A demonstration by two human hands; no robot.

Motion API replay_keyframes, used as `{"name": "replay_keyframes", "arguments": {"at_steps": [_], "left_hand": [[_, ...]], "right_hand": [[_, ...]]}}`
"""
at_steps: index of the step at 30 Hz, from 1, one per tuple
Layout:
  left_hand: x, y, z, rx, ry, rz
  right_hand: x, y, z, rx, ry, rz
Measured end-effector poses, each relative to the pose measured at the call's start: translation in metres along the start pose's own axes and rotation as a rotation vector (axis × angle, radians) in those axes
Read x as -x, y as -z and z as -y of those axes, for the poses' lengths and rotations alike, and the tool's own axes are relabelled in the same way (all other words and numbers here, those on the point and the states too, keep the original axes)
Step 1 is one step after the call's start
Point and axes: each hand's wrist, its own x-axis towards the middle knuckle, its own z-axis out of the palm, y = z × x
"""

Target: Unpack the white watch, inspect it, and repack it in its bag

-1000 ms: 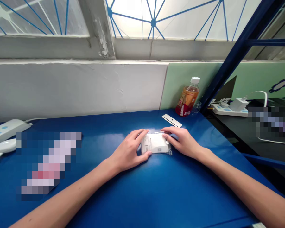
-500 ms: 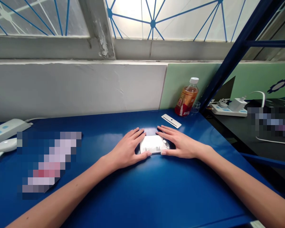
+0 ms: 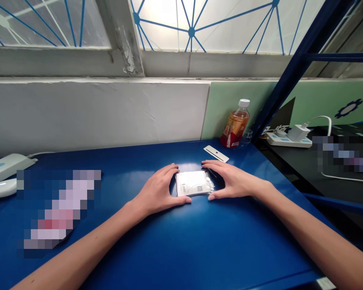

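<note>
A flat white packet [image 3: 191, 182] in clear, shiny plastic lies on the blue tabletop. Dark print and a barcode show on its face, and its plastic bunches at the right end. Curved round the packet's left end is my left hand [image 3: 159, 189], thumb by the near edge and fingers toward the far corner; whether it touches I cannot tell. My right hand [image 3: 230, 181] arches at the right end, with a gap between thumb and fingers. Neither hand grips the packet. Just beyond my right fingers lies a white card with a dark slot [image 3: 216, 153].
A drink bottle with a white cap [image 3: 236, 125] stands at the back right corner, a clear cup [image 3: 247, 136] beside it. At left are a power strip [image 3: 9, 167], a white mouse-like object [image 3: 3, 188] and a pixelated item [image 3: 60, 213]. A blue metal post [image 3: 290, 84] rises at right.
My hands have drawn slightly apart and away from the packet's top, baring more of its printed face. The fingers look more curved. The view has shifted a little.
</note>
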Motion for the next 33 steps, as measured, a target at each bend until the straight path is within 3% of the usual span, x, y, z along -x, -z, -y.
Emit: {"name": "replay_keyframes", "arguments": {"at_steps": [7, 16, 24, 33], "left_hand": [[0.001, -0.002, -0.001, -0.024, 0.005, -0.004], [0.004, 0.0, 0.0, -0.028, -0.144, 0.011], [0.003, -0.002, 0.0, -0.017, -0.189, -0.004], [0.002, 0.0, -0.001, -0.029, -0.193, 0.003]], "right_hand": [[0.001, 0.0, -0.002, 0.022, 0.002, 0.003], [-0.001, -0.005, 0.007, -0.006, 0.021, -0.02], [-0.007, -0.03, 0.024, -0.037, -0.046, -0.172], [-0.005, -0.024, 0.019, -0.027, -0.016, -0.057]]}}
